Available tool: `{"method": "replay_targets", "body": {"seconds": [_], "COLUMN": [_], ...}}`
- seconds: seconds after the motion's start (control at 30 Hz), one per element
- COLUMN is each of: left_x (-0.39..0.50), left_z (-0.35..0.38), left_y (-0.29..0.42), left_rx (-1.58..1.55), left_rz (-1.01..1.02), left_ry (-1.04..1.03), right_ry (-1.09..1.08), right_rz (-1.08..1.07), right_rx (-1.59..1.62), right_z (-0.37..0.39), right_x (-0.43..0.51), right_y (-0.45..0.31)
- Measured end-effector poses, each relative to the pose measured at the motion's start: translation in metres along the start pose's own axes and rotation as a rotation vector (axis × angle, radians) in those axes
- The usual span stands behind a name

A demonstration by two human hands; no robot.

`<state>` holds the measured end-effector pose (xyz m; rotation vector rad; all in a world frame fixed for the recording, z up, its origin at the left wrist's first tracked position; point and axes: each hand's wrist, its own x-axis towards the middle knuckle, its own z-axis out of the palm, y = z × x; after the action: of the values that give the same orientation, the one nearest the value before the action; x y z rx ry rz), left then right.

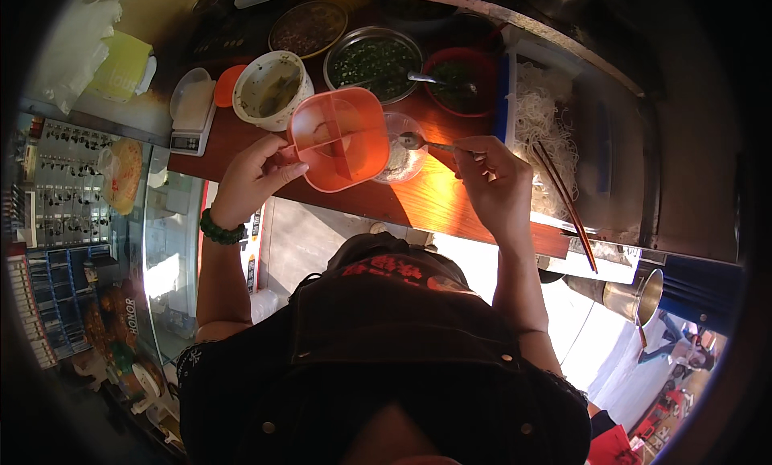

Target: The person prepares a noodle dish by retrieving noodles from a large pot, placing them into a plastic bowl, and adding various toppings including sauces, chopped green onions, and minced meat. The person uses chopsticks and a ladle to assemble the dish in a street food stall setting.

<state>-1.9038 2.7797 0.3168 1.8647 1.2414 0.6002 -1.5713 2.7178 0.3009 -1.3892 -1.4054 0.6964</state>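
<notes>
My left hand (259,175) grips the near left edge of an orange plastic box with dividers (339,139), held above the wooden counter. In my right hand (496,187) is a metal spoon (413,140), its bowl over a clear plastic bowl (403,163) with pale contents. The orange box partly covers that bowl. Behind the box stand a white tub (274,91) with yellowish contents, a steel bowl of chopped greens (374,61) and a red bowl (461,82) with greens and a spoon.
At right, a container of pale noodles (537,121) has brown chopsticks (567,208) lying over its edge. A digital scale (193,118) stands at the counter's left, beside a glass display case (172,223). A metal pot (642,299) is at the lower right, with a person beyond.
</notes>
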Motion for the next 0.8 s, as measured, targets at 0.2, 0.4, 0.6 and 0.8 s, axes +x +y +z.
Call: {"method": "replay_targets", "body": {"seconds": [0.2, 0.4, 0.6, 0.8], "left_x": [0.066, 0.160, 0.246, 0.321], "left_z": [0.076, 0.180, 0.315, 0.403], "left_y": [0.082, 0.194, 0.302, 0.327], "left_rx": [-0.511, -0.830, -0.958, -0.805], "left_rz": [0.079, 0.154, 0.243, 0.160], "left_ry": [-0.235, -0.489, -0.192, 0.126], "right_ry": [0.187, 0.771, 0.674, 0.499], "right_rz": [-0.201, -0.369, -0.298, -0.270], "right_rx": [-0.333, -0.546, -0.700, -0.820], "right_z": [-0.064, -0.171, -0.228, -0.256], "right_x": [0.002, -0.036, -0.053, -0.048], "right_y": [-0.036, -0.040, -0.014, 0.006]}}
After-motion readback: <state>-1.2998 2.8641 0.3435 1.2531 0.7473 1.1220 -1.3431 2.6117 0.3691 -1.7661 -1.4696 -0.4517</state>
